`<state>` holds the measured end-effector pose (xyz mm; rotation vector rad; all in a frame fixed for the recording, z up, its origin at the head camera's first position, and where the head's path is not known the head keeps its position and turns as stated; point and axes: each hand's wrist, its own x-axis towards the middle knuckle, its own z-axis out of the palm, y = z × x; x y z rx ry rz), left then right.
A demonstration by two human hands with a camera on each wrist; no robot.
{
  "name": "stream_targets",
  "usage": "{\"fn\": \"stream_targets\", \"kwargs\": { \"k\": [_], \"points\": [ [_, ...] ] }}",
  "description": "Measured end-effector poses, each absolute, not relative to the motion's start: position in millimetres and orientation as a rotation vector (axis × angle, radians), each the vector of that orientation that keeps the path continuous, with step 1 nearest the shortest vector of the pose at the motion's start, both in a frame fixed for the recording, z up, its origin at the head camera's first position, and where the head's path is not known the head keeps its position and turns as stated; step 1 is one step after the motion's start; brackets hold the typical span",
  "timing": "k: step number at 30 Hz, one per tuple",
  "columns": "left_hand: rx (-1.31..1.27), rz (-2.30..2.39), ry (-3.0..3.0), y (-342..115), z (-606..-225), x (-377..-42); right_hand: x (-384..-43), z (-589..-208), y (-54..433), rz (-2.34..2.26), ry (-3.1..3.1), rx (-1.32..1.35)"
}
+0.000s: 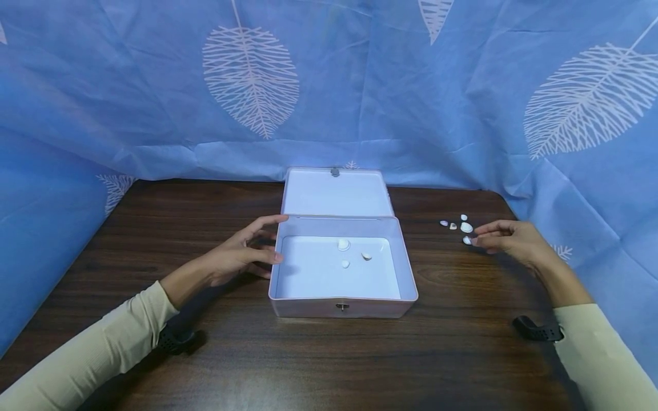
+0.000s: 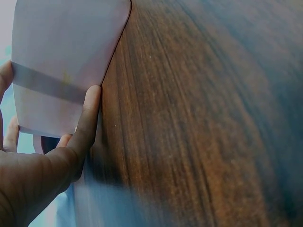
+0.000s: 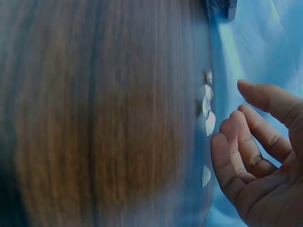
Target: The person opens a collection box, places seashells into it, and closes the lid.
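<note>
Right hand: here at the tabletop's (image 1: 462, 342) far right, the right hand (image 1: 514, 242) is hovering, its loosely bent fingers standing apart and holding nothing that is showing.
Nearest shell: a small, white, rounded seashell (image 1: 466, 240) is lying on the tabletop at the thumb tip, just left of the hand; contact and long axis are too small to tell.
Shell cluster: four more pale shells are sitting just beyond it, the largest white oval one (image 1: 466, 227) facing the fingertips.
Nearer hand: clearly the right; the left is waiting well across.
Pale pinkish rectangular box: its lid (image 1: 336, 191) is lying open, and three shells are resting inside (image 1: 343, 244).
Left hand: fairly straight, spread fingers are touching the box's (image 1: 343, 307) left wall; the left hand (image 1: 237, 254) is gripping no shell.
</note>
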<state>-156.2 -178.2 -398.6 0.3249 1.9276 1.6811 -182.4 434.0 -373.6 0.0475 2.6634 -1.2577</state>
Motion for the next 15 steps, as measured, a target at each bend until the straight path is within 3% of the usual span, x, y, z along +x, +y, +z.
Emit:
{"fn": "stream_targets", "kwargs": {
  "k": [15],
  "points": [
    [0.310, 1.678, 1.929, -177, -399, -157, -194, -379, 434, -1.098, 2.655, 0.099]
  ]
}}
